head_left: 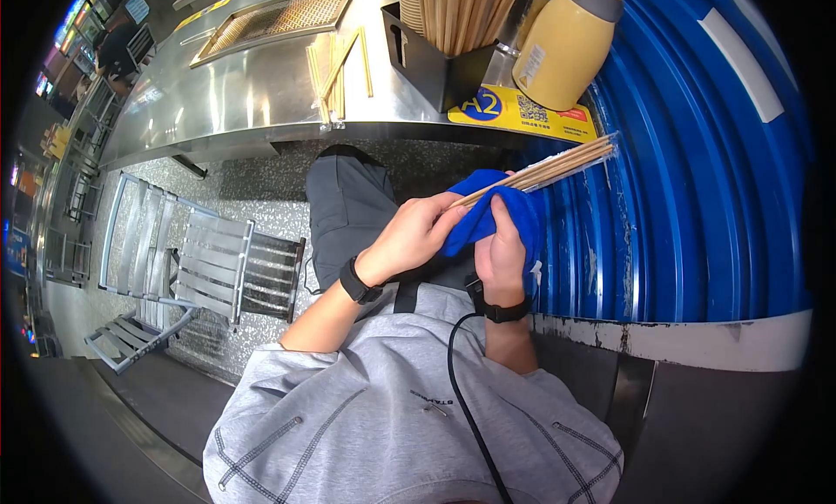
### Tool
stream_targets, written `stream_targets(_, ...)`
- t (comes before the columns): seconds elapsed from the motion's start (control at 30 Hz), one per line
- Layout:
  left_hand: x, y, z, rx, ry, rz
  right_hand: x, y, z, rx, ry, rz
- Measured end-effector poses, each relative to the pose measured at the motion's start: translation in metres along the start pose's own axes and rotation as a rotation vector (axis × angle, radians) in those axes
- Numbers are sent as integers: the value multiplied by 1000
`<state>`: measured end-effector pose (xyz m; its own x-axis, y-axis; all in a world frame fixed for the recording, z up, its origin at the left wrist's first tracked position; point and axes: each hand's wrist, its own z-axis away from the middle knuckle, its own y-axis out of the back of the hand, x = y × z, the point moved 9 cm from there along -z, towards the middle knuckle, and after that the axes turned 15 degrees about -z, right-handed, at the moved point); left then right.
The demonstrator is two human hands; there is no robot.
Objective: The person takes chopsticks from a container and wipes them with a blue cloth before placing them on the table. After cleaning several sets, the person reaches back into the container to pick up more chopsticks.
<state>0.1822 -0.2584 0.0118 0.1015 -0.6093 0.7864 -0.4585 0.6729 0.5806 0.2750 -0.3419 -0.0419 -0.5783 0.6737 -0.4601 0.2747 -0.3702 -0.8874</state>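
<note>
Seen from the head, the left hand (409, 238) and right hand (501, 252) both close their fingers on a blue cloth (488, 218). It wraps the near end of a chopstick bundle (549, 166) over the lap and holds the sticks together. A blue wall (697, 156) is just beside. Ahead, a table (244, 95) bears loose chopsticks (335, 77), a box (435, 64) and a jug (566, 43).

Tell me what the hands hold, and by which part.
The left hand pinches a bundle of chopsticks at its near end; the right hand clasps the blue cloth wrapped around that same end.
</note>
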Motion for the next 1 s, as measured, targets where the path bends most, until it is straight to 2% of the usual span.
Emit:
stream_targets(0.1,5,1,-3,-3,-21,-131,5,-11,4,-54,-13,8)
stream_targets(0.27,-5,-4,-2,-110,-9,-156,7,-7,5,-98,29,127)
stream_targets(0.5,-1,-5,-2,-213,-103,-179,-9,2,-1,19,25,114)
stream_targets(0.6,-1,-2,5,-322,-64,-95,-44,7,-13,58,123,68)
stream_targets(0.8,-18,5,16,-397,23,48,-90,7,-19,131,226,54)
stream_targets(0.9,-26,0,17,-409,59,191,-74,-9,-14,85,226,30)
stream_targets(1.0,-21,-13,18,-456,108,390,-23,-21,-3,-84,40,98)
